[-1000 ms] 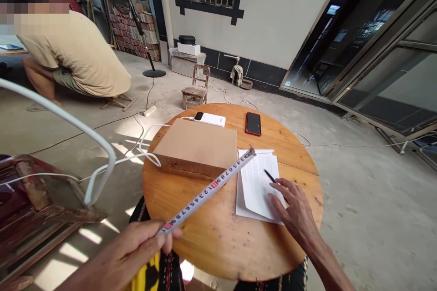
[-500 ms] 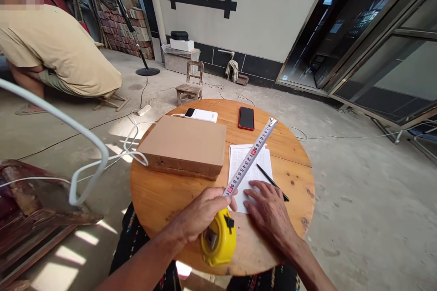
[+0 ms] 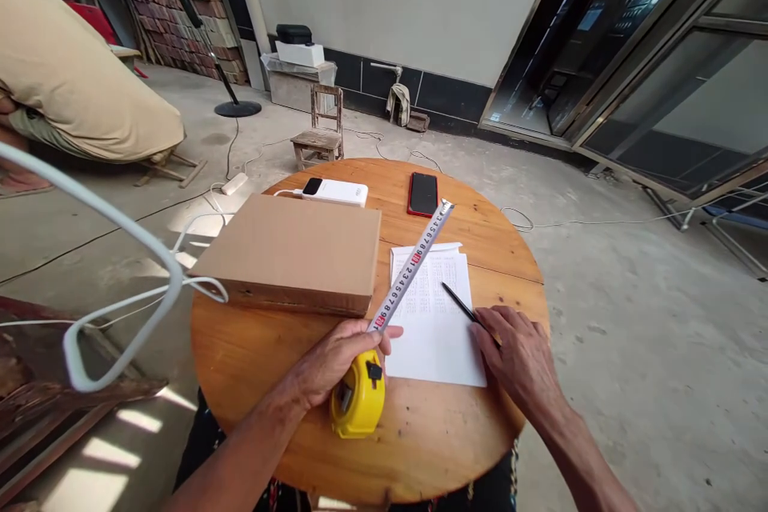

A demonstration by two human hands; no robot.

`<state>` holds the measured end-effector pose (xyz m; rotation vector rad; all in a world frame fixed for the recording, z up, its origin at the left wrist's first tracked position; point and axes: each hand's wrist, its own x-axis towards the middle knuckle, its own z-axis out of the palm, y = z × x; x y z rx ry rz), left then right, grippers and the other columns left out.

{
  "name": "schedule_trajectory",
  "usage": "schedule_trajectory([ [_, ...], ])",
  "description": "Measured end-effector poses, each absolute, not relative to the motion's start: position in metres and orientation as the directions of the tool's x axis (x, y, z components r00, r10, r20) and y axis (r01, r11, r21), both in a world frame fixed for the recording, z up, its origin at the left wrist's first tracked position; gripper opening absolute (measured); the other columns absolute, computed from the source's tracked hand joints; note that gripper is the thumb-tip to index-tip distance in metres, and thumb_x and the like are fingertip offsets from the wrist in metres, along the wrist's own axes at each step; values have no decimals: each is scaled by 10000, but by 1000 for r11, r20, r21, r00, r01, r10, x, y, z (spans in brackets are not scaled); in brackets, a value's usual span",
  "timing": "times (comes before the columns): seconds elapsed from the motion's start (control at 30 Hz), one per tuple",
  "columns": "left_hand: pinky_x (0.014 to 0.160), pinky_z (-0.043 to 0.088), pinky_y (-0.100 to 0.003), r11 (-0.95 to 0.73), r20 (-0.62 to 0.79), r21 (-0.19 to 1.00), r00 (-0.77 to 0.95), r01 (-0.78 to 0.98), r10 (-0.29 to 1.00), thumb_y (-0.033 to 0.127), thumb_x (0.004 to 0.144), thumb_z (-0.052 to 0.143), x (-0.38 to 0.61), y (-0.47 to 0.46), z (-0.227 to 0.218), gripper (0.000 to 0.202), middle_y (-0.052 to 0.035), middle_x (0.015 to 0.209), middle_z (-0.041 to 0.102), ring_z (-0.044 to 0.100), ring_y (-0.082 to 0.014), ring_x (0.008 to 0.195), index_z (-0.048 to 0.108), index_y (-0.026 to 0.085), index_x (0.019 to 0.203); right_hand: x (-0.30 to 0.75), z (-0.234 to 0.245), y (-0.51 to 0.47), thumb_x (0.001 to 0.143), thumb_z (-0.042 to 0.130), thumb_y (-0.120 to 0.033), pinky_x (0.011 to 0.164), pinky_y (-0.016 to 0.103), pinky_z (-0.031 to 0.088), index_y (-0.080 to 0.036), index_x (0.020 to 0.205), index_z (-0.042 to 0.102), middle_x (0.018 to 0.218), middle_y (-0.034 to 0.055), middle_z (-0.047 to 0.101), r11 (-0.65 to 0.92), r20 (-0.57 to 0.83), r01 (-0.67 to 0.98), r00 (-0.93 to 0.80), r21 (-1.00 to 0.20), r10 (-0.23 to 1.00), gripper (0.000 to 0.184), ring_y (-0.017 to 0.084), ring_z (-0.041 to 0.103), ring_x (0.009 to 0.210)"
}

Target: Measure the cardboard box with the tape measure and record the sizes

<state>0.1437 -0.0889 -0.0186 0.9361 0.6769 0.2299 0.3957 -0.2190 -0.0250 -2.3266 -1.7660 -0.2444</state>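
Observation:
My left hand [image 3: 351, 356] is closed on a tape measure with a yellow case [image 3: 360, 396]. Its thumb lies on the extended white blade [image 3: 411, 266], which slants up and right over the paper. Printed rows show on the white paper [image 3: 432, 344] lying on the round wooden table [image 3: 276, 400]. At the paper's right edge, my right hand [image 3: 516, 348] has its fingers closed over the lower end of a black pen [image 3: 457, 300]. The pen's upper part rests across the sheet. A closed brown cardboard box [image 3: 294, 244] sits left of the paper.
A red-edged phone [image 3: 423, 194] and a white power bank [image 3: 334, 192] lie at the table's far side. White tubing [image 3: 120, 208] curves in at left. Beyond stand a small wooden chair [image 3: 321, 132] and a fan base [image 3: 238, 109]. Another person [image 3: 78, 80] crouches at left.
My right hand has moved off the paper to the right and closed over the pen's lower end. My left hand still holds the tape measure. The whole view has shifted slightly.

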Motion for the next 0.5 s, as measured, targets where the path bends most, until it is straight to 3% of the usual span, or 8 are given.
schedule_trajectory([
  [0.13,669,448,-302,589,-441,797,793,131,420,373,770,577,141,-85,-15,241,-131,883,719,635,-180,632,614,140,722,395,-28,-215,889,446,-301,704,363,358,-204,898,641,889,74,654,-280,231,960,278,-23,932,217,244,597,834],
  [0.27,690,450,-314,594,-417,797,810,109,412,337,781,556,140,-83,-14,212,-102,750,713,638,-187,613,613,145,712,393,-23,-215,893,424,-298,714,385,380,-204,883,605,818,54,666,-352,186,930,367,-106,912,204,233,609,738],
  [0.33,718,451,-320,589,-397,803,821,93,412,320,786,545,141,-83,-14,200,-84,653,698,656,-212,665,612,150,707,393,-18,-218,894,421,-321,685,379,411,-207,1011,574,767,29,661,-407,152,878,451,-253,879,223,208,601,650],
  [0.4,745,452,-326,589,-383,804,828,81,409,313,788,541,141,-83,-14,199,-77,603,687,668,-236,733,614,150,700,391,-11,-223,905,408,-340,626,342,446,-216,1168,510,728,4,638,-402,102,782,503,-477,858,308,174,581,585],
  [0.5,764,457,-335,587,-380,806,828,76,413,320,789,544,141,-84,-14,204,-76,585,680,671,-260,812,621,153,702,384,-1,-230,902,439,-398,530,284,483,-208,1133,556,693,4,605,-280,-4,532,462,-799,887,321,147,576,559],
])
